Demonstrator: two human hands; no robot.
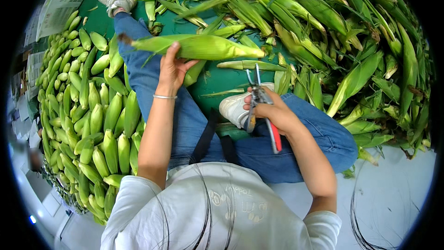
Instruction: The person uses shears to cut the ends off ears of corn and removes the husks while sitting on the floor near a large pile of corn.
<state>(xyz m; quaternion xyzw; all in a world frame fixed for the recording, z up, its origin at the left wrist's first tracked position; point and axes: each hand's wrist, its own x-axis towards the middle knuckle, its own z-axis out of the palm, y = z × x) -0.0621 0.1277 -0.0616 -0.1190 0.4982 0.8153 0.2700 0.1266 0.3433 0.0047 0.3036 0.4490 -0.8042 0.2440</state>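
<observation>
An ear of corn in its green husk (204,47) lies level in my left hand (173,67), which grips it from below with the thumb and fingers. Its brown silk end points left and its pale stem end points right. My right hand (275,111) is closed around pruning shears (258,95) with a red handle. Their blades point up and stand apart, just below the stem end and not touching it. Beneath the blades, a cut green stalk piece (251,65) lies on the green floor covering (215,80).
A large heap of long-leaved corn and husks (322,27) rises at the right and top. Many trimmed husked ears (99,132) are piled at the left. My outstretched leg (135,52) and bent knee (322,139) frame the floor between. White perforated crates (66,3) stand upper left.
</observation>
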